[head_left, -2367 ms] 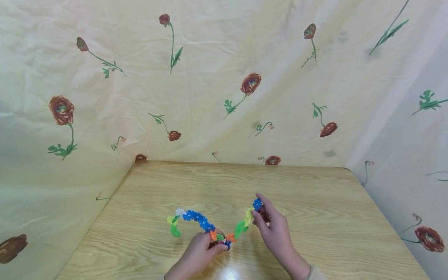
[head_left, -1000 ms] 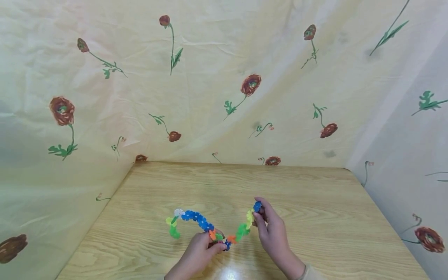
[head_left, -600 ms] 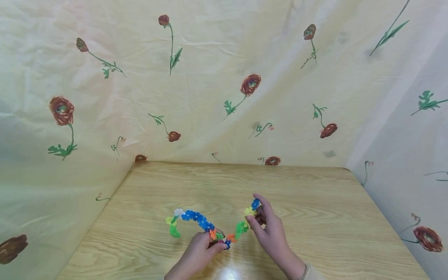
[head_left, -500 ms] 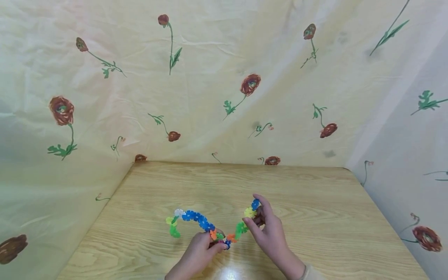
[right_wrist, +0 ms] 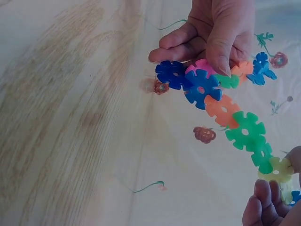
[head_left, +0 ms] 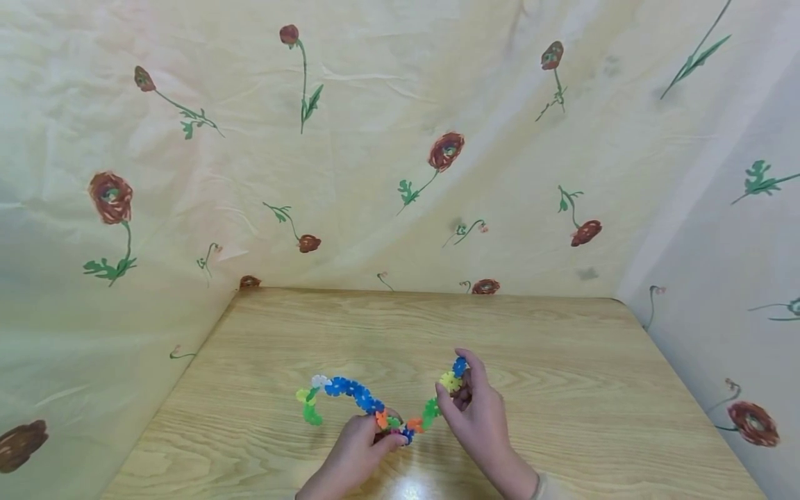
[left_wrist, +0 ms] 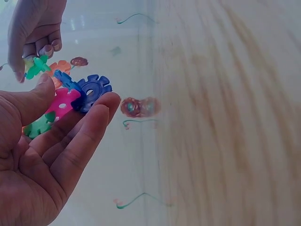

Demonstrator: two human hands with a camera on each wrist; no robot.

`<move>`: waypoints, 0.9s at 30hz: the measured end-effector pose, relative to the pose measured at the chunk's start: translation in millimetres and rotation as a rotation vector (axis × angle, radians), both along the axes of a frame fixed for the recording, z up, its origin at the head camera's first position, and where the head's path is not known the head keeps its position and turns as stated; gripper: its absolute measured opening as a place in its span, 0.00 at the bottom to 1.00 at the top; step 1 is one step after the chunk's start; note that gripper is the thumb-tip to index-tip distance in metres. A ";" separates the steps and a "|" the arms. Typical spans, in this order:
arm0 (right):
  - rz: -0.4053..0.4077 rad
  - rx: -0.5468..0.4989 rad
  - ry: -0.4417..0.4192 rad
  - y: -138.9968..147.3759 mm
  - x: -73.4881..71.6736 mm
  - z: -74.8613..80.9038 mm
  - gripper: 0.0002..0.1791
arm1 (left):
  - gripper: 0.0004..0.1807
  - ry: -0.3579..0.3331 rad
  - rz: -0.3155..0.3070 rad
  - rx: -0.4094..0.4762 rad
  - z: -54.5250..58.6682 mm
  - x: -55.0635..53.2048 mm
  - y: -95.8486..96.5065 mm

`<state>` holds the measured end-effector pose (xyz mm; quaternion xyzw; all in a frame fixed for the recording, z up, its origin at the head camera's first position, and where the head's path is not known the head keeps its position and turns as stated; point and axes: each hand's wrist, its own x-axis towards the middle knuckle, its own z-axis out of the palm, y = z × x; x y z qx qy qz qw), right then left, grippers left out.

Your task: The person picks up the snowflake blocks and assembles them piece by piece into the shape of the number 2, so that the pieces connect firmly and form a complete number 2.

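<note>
A chain of interlocking plastic snowflake discs (head_left: pixel 362 396) hangs between both hands above the table. My left hand (head_left: pixel 353 451) pinches it mid-length, by the pink disc (left_wrist: pixel 63 104) and a dark blue disc (left_wrist: pixel 96 89). From there the left arm of the chain curves through orange, blue and a white disc (head_left: pixel 321 381) to green discs at its tip. My right hand (head_left: pixel 484 417) holds the other arm, its thumb at the yellow disc (right_wrist: pixel 276 165). Its forefinger reaches up to the blue end disc (head_left: pixel 460 366). Some right fingers are hidden behind the hand.
The chain is held over a wood-grain table (head_left: pixel 594 361). Cream cloth printed with red flowers (head_left: pixel 387 90) stands behind the table and along both sides. A bright light reflection lies near the front edge.
My right thumb has slid down from beside the blue end disc to the yellow disc, and the forefinger has straightened a little. The left hand keeps its hold in place.
</note>
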<state>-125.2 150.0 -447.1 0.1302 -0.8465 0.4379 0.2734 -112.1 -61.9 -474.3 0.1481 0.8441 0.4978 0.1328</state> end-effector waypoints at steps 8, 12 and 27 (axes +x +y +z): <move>-0.068 0.031 0.005 -3.8 1.2 1.1 0.37 | 0.04 0.044 -0.016 0.016 -1.8 -0.1 -1.8; -0.065 0.029 0.014 -5.2 0.8 -0.2 0.35 | 0.05 0.043 -0.025 -0.002 -0.5 -0.5 -3.3; -0.005 0.020 0.107 -6.9 -3.7 -6.8 0.34 | 0.06 0.058 -0.023 -0.006 -1.9 -2.2 -5.3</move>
